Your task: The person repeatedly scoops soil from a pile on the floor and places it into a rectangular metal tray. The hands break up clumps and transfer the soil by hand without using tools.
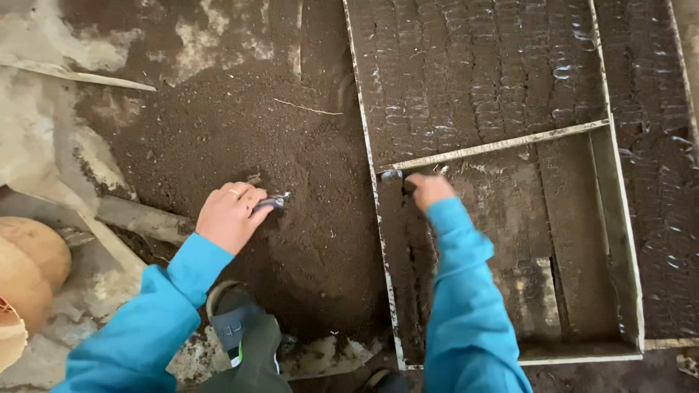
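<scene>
My left hand (231, 215), a ring on one finger, rests on the heap of dark soil (291, 131) and is closed on a small grey plastic pouch (274, 201) that pokes out to the right. My right hand (429, 191) reaches into the wooden frame (378, 240), its fingers curled on a dark soil-filled pouch (408, 186) in the top left corner of the open section. Just left of it, a shiny pouch top (392, 175) touches the frame's rim. Both arms wear bright blue sleeves.
Rows of packed dark pouches (473, 73) fill the frame beyond a cross slat (502, 144), and more lie to the right (655, 145). My shoe (233, 320) sits at the heap's near edge. A tan rounded basket (25, 269) stands at far left.
</scene>
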